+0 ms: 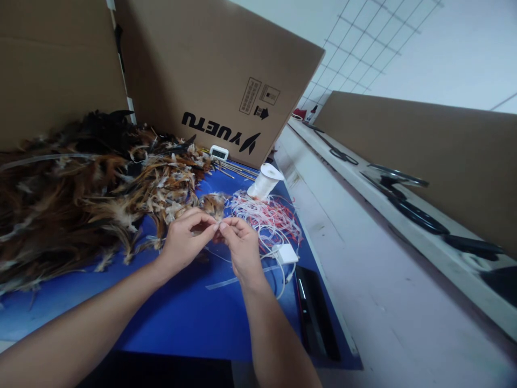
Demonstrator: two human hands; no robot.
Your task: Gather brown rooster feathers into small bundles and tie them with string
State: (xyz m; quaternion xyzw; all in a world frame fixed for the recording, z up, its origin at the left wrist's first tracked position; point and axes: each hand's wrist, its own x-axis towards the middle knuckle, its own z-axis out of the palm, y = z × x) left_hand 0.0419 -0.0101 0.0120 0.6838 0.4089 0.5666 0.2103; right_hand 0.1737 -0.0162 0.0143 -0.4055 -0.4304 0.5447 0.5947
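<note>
My left hand (186, 236) and my right hand (243, 247) meet fingertip to fingertip above the blue table surface (194, 318). Both are closed in a pinch at the base of a small brown feather tuft (213, 203), which fans out just beyond the fingers. The exact grip and any thread between the fingertips are too small to make out. Left of my left hand spreads a large heap of brown, black and pale feathers (133, 183). Close to my right hand lies a tangle of white and red strands (270, 218).
A white spool (265, 181) stands behind the strands. Nearby are a white charger (286, 253) with its cable, thin sticks (238, 171), a small digital display (219, 153) and a black glossy object (317, 312). Cardboard boxes (214, 64) wall the back. Scissors (343, 155) lie on the right ledge.
</note>
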